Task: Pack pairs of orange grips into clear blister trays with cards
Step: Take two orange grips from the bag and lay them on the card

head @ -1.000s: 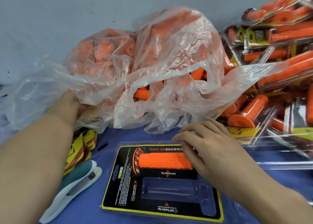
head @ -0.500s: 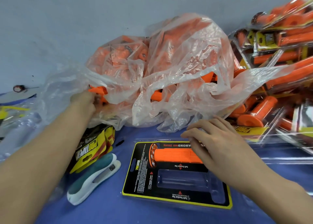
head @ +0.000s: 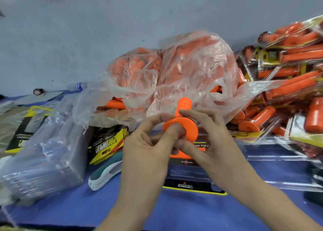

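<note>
Orange grip (head: 181, 126), flange toward us, is held just above the blister tray (head: 190, 175) on the blue bench (head: 174, 211). Both hands pinch it, the left hand (head: 148, 152) at the flange and the right hand (head: 213, 140) round the ribbed barrel. We see orange in the tray's far pocket beneath the fingers; the near pocket lies empty.

The risk, as we judge it, is a grip seated wrong end round, so the flange misses its moulded recess and the pack will not sit flat. The loose bag of grips (head: 183, 70) behind the tray could also snag.

Cards (head: 106, 143) left of the tray read "PRO TAPER", upside down to us. The tray's own card shows "FULL DI", the rest hidden. The smaller print is too small to read.
</note>
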Motion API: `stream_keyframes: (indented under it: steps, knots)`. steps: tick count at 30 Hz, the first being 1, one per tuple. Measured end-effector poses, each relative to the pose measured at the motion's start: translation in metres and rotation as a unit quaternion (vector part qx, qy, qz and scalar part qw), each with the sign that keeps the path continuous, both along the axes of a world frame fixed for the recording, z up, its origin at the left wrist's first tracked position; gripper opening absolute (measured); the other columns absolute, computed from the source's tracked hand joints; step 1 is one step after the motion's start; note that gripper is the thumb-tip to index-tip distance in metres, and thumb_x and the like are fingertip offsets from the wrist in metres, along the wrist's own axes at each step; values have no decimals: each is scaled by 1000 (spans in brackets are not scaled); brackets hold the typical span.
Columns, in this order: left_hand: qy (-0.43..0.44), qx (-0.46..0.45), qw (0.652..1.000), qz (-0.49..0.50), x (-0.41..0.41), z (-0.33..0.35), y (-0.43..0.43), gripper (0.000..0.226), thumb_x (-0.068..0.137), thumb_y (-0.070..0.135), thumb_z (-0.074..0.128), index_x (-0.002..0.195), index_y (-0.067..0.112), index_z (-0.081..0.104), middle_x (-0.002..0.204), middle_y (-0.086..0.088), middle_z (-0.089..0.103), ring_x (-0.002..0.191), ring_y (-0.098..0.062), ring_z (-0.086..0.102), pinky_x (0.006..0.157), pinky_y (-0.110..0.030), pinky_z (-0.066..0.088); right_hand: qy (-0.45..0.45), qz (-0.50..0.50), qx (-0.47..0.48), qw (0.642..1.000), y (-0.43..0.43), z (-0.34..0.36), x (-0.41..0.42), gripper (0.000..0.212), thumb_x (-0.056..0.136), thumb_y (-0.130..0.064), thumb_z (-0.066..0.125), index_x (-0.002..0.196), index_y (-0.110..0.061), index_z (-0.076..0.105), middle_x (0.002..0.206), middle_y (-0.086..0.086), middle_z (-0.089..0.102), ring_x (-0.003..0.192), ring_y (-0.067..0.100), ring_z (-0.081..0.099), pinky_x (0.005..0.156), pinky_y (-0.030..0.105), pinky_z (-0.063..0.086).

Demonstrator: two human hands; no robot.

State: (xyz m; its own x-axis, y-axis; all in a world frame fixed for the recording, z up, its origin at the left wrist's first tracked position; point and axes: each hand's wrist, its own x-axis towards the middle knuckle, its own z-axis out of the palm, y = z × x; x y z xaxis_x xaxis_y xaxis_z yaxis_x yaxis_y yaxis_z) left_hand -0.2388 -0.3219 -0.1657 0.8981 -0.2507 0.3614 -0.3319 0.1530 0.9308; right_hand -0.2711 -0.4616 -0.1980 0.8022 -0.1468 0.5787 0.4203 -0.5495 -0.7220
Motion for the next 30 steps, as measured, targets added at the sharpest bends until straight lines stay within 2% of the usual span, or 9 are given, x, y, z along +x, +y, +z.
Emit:
stream_keyframes:
  steps: [3, 6, 7, 9, 11, 15, 22, 27, 30]
  knots:
    - [-47, 47, 997, -26, -2, -5, -4, 18, 87, 35, 68, 99, 48, 72, 81, 5, 77, 76, -10, 73, 70, -21, 58, -2, 1, 54, 999, -3, 4, -4, 30, 84, -43, 71, 113, -41, 66, 125, -12, 50, 104, 2, 61, 87, 28, 51]
    - [-135, 110, 985, 1, -2, -17, 1, 23, 93, 52, 56, 113, 55, 65, 81, 7, 76, 78, -18, 75, 68, -33, 62, 79, 50, 132, 987, -10, 8, -7, 35, 99, -26, 55, 126, -6, 62, 132, 19, 50, 64, -7, 54, 74, 13, 47]
    - [-177, 126, 976, 33, -2, -20, 3, 27, 93, 57, 50, 116, 55, 63, 77, 6, 75, 73, -21, 74, 62, -36, 62, 78, 54, 139, 986, -13, 6, -10, 33, 95, -28, 58, 122, -11, 65, 125, 15, 59, 70, -3, 60, 75, 14, 49]
    - [-227, 141, 957, 116, 10, -27, 11, 25, 96, 56, 44, 112, 50, 63, 67, 11, 71, 58, -12, 69, 54, -22, 56, 44, 10, 135, 990, -20, -1, -15, 19, 82, -37, 64, 100, -34, 70, 99, -8, 72, 81, 4, 68, 72, 18, 53]
    - [-184, 197, 945, 186, 34, -37, 20, 17, 93, 46, 46, 98, 44, 62, 63, 9, 67, 57, -8, 63, 50, -16, 45, 40, 9, 183, 982, -31, -8, -20, 16, 79, -38, 65, 93, -31, 72, 83, -13, 74, 71, 1, 67, 63, 9, 49]
    - [-36, 424, 892, 152, 73, -66, 25, 23, 87, 53, 52, 76, 34, 58, 69, 13, 61, 72, -7, 59, 62, -28, 40, 59, 44, 267, 961, -48, -13, -19, 28, 77, -38, 69, 104, -31, 74, 99, -1, 75, 90, 11, 72, 79, 18, 55]
    - [-41, 479, 867, 130, 84, -96, 20, 32, 86, 61, 55, 77, 31, 63, 57, 14, 55, 63, -7, 56, 52, -30, 36, 79, 64, 362, 927, -55, -19, -19, 58, 58, -57, 86, 108, -30, 75, 110, 2, 74, 101, 17, 71, 81, 23, 57]
    - [-26, 466, 876, 124, 88, -101, 18, 24, 89, 53, 58, 77, 32, 62, 57, 31, 53, 55, -4, 49, 50, -29, 32, 90, 75, 380, 917, -55, -21, -19, 56, 60, -54, 86, 108, -28, 75, 111, 3, 74, 102, 19, 71, 82, 24, 57]
    - [-19, 453, 883, 120, 88, -103, 16, 27, 90, 47, 59, 71, 29, 60, 53, 27, 52, 50, -1, 48, 48, -27, 30, 100, 83, 410, 903, -56, -21, -19, 41, 69, -40, 79, 106, -24, 76, 112, 6, 73, 103, 22, 71, 80, 26, 58]
